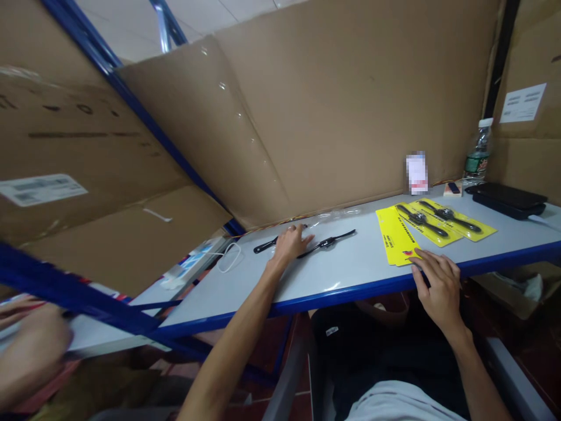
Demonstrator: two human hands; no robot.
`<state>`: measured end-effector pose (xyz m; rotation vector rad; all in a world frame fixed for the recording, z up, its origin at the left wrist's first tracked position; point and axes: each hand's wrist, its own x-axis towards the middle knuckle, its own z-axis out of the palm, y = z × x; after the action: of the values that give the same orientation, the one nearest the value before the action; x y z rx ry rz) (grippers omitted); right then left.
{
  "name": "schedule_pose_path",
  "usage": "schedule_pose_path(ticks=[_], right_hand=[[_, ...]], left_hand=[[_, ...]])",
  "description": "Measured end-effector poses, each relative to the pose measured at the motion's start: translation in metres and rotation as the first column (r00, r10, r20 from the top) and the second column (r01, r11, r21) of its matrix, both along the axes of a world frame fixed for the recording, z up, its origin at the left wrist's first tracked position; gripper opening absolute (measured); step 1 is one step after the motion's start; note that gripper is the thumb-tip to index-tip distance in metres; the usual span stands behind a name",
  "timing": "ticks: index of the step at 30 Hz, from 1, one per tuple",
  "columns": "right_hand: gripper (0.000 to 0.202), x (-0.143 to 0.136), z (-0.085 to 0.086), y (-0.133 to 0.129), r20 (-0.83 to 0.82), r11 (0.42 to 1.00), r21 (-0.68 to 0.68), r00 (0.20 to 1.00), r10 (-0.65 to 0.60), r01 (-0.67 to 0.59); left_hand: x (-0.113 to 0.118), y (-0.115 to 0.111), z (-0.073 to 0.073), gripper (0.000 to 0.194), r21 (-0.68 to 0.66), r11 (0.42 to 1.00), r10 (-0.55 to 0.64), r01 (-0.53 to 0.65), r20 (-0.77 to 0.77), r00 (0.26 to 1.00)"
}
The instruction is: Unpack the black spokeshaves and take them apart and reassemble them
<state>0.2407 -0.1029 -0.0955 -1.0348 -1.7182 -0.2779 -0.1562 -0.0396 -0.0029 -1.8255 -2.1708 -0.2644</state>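
Note:
My left hand (290,242) is over a black two-handled tool that looks like a spokeshave (264,246), its fingers curled down around the hidden middle. One handle sticks out to the left. Just right of that hand lies a second black spokeshave (328,242), loose on the grey table. My right hand (439,285) is at the table's front edge, fingers stretched out and fingertips at the corner of a yellow card (388,234). Beyond it, two more yellow cards overlap, each carrying a black spokeshave (421,220) that appears to be under clear plastic.
Clear plastic pieces (335,217) lie at the back of the table (315,278). A water bottle (477,156), a black case (508,200) and a blurred-out upright item (416,173) stand at the back right. Cardboard (342,105) walls the back. Another person's hand (37,345) is at left.

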Motion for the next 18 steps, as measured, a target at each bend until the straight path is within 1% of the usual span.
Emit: schedule_pose_path(ticks=[1, 2, 4, 6, 7, 8, 12, 14, 16, 18], right_hand=[[0.022, 0.0, 0.0, 0.0, -0.002, 1.0, 0.004, 1.0, 0.0, 0.0], [0.022, 0.0, 0.0, 0.0, -0.003, 1.0, 0.006, 1.0, 0.001, -0.001], [0.022, 0.0, -0.001, 0.001, -0.005, 1.0, 0.008, 1.0, 0.005, -0.005], [0.022, 0.0, -0.001, 0.001, -0.002, 1.0, 0.009, 1.0, 0.007, -0.007], [0.022, 0.0, -0.002, 0.002, 0.001, 1.0, 0.013, 1.0, 0.006, -0.006], [0.021, 0.0, -0.002, 0.002, 0.004, 1.0, 0.018, 1.0, 0.003, -0.003], [0.019, 0.0, -0.002, 0.002, 0.02, 0.999, 0.034, 1.0, -0.009, 0.008], [0.019, 0.0, -0.001, 0.002, 0.025, 0.999, 0.032, 1.0, -0.012, 0.012], [0.019, 0.0, -0.001, 0.001, 0.023, 1.0, 0.026, 1.0, -0.013, 0.012], [0.019, 0.0, 0.0, 0.001, 0.016, 1.0, 0.019, 1.0, -0.011, 0.011]], left_hand=[[-0.003, 0.001, 0.0, 0.047, 0.002, 1.0, -0.006, 0.006, 0.002, 1.0], [-0.004, 0.001, 0.0, 0.045, 0.028, 0.999, -0.038, 0.037, 0.018, 0.999], [-0.003, 0.002, 0.002, 0.04, 0.107, 0.981, -0.173, 0.164, 0.081, 0.982], [0.001, 0.002, 0.006, 0.036, 0.128, 0.938, -0.341, 0.322, 0.174, 0.924], [0.004, 0.001, 0.008, 0.035, 0.11, 0.916, -0.4, 0.385, 0.216, 0.891], [0.007, 0.0, 0.01, 0.034, 0.081, 0.9, -0.434, 0.428, 0.248, 0.866], [0.016, -0.005, 0.011, 0.035, -0.047, 0.866, -0.47, 0.498, 0.266, 0.842], [0.017, -0.007, 0.01, 0.038, -0.071, 0.842, -0.502, 0.536, 0.266, 0.823], [0.013, -0.006, 0.01, 0.041, -0.026, 0.84, -0.516, 0.541, 0.264, 0.814], [0.004, -0.004, 0.01, 0.041, 0.048, 0.87, -0.486, 0.491, 0.254, 0.836]])
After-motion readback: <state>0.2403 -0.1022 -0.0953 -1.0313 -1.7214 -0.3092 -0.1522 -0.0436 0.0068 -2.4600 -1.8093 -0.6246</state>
